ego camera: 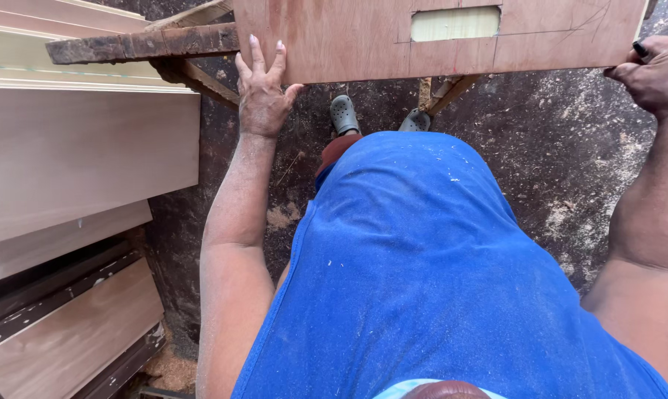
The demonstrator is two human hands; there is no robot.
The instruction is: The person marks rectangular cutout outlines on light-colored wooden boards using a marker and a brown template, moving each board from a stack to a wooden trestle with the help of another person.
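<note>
Clearly stiff and probably light: thin board [348, 41] with a cut slot, lying on a stand [138, 44]. Left hand [264, 92] pressed flat, open, on its near edge; right hand [655, 74] curled closed around a dark tool. Best gripped by the edges.

Both arms reach forward. The left hand [262, 92] lies flat with fingers spread. The right hand [655, 74] is curled.

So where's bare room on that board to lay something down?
The plywood board is bare between the left hand and the rectangular cutout, and below the cutout to the near edge. The right hand takes the right corner. Stacked panels crowd the left; dusty floor lies open right.
</note>
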